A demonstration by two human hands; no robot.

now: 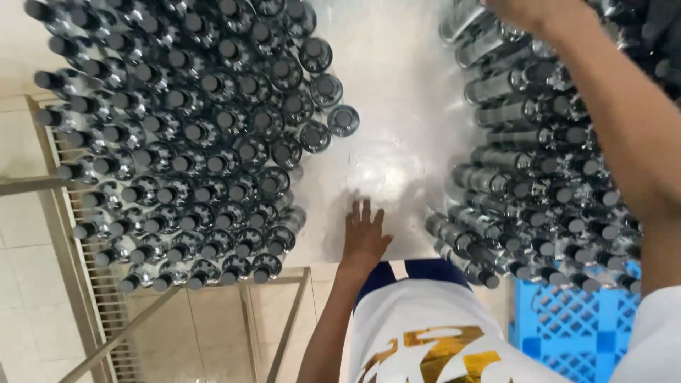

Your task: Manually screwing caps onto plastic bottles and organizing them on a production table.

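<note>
- On the left half of a shiny metal table stands a dense block of upright clear bottles with dark caps, packed cap to cap in slanting rows that reach the table's left and near edges.
- A few bottles at the block's right fringe stand slightly out from the rest; the outermost one is alone at the edge of the bare strip.
- On the right side lies a heap of the same clear bottles on their sides, dark caps mostly pointing right and toward the near edge, stacked one on another.
- The left hand lies flat on the bare table strip between the two groups, palm down, fingers spread and empty, close to the table's near edge.
- The standing block is just to the left of that hand; its nearest bottles are near the hand but not touching it.
- The right hand reaches over the far end of the lying heap at the top of the view; it is cut off by the frame, so I cannot tell whether it grips anything.
- The right forearm crosses above the heap.
- A blue plastic crate sits below the heap at the lower right.
- Beneath the table, a metal rack and tiled floor show.
</note>
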